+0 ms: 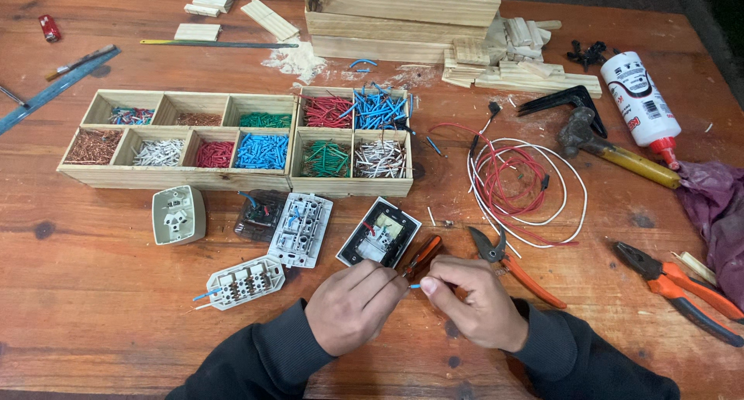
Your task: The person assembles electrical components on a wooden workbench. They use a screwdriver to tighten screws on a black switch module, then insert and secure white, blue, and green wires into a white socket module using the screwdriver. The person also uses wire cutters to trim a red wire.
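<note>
So, wiring step: left hand [350, 305] pinches a screwdriver [419, 257], right hand [473, 301] closed on a blue wire [414, 286] (tiny). Next needs careful seating in the switch module [379, 233] at 12 o'clock.

Short blue wire piece [415, 286] pinched horizontally between both hands' fingertips above table

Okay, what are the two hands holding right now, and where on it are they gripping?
The left hand and right hand pinch a short blue wire piece between their fingertips, apparently one at each end. The exact grip is too small to tell.
</note>
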